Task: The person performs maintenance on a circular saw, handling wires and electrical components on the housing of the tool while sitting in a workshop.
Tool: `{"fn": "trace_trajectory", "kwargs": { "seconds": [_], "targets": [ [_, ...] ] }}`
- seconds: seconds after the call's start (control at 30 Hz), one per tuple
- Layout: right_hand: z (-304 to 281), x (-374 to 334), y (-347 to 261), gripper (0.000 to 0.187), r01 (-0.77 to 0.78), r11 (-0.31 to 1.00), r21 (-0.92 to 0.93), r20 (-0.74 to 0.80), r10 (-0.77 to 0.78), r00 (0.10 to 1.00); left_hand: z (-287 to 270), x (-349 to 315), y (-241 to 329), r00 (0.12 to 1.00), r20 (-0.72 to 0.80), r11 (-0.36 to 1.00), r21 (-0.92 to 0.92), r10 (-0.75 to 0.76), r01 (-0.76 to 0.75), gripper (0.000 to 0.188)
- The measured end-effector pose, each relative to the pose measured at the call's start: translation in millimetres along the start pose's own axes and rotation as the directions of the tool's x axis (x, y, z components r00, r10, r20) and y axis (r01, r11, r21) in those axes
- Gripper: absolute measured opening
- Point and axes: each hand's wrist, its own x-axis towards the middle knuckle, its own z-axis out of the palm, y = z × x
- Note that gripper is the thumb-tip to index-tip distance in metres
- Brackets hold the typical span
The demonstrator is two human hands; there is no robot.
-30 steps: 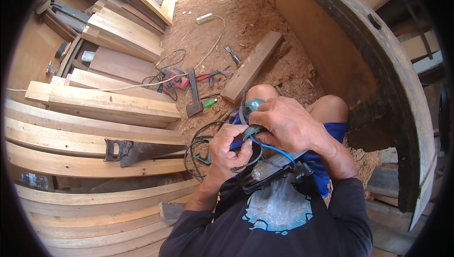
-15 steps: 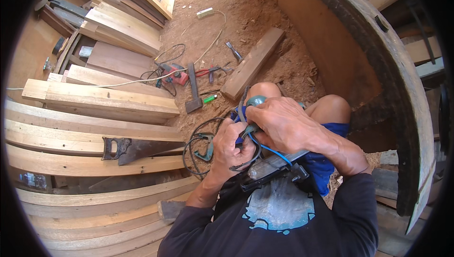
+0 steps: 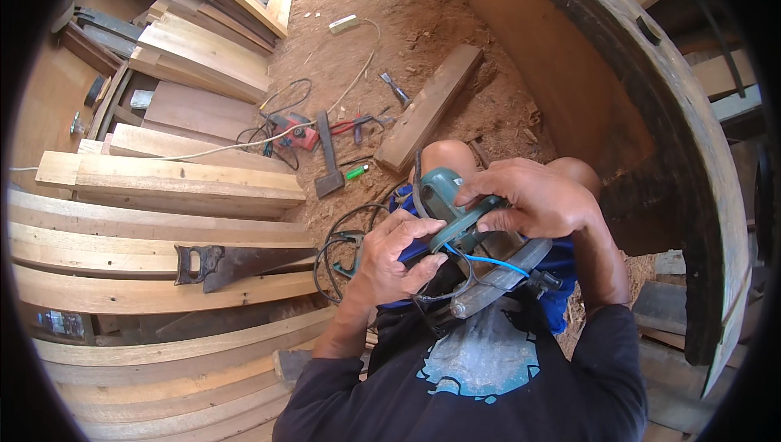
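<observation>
A partly opened green power tool (image 3: 442,188) rests on my lap, with its worn grey metal base (image 3: 476,297) toward my body. My right hand (image 3: 543,196) is closed on the green handle part, thumb below and fingers above. At the other end of that handle, the thumb and forefinger of my left hand (image 3: 390,261) pinch its edge beside the wires. A loose blue wire (image 3: 492,262) runs from there across to a small black part (image 3: 543,282) at the tool's side. The dark wire below it loops near my left fingertips. The inside of the handle is mostly hidden.
A hammer (image 3: 329,157), green lighter (image 3: 356,172), chisel (image 3: 395,90), red power tool (image 3: 298,131) and wooden block (image 3: 429,108) lie on the sawdust-covered ground. Left, a handsaw (image 3: 236,265) lies on stacked timber (image 3: 154,289). A curved wooden structure (image 3: 683,117) rises close on my right.
My right hand has shifted right and now grips the handle from the side, exposing the green housing. My left hand has loosened from a tight curl to a thumb-and-forefinger pinch.
</observation>
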Motion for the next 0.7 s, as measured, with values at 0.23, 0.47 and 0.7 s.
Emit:
{"fn": "trace_trajectory", "kwargs": {
  "seconds": [0.23,0.47,0.7],
  "targets": [
    [11.4,-17.9,26.2,0.037,-0.215,0.803,0.555,-0.06,0.297,0.953,-3.3,-4.0,-4.0,1.0,0.003,1.0,-0.004,0.012,-0.012,0.04],
    [33.1,-5.8,33.5,0.025,-0.126,0.818,0.562,-0.322,0.356,0.877,3.2,-5.5,-9.0,0.971,-0.16,0.984,-0.056,-0.175,0.169,0.038],
    [-9.9,10.2,-24.0,0.018,-0.128,0.89,0.437,-0.448,0.339,0.827,-12.3,43.6,-5.8,0.955,-0.264,0.969,-0.235,-0.136,0.073,0.037]
  ]
}}
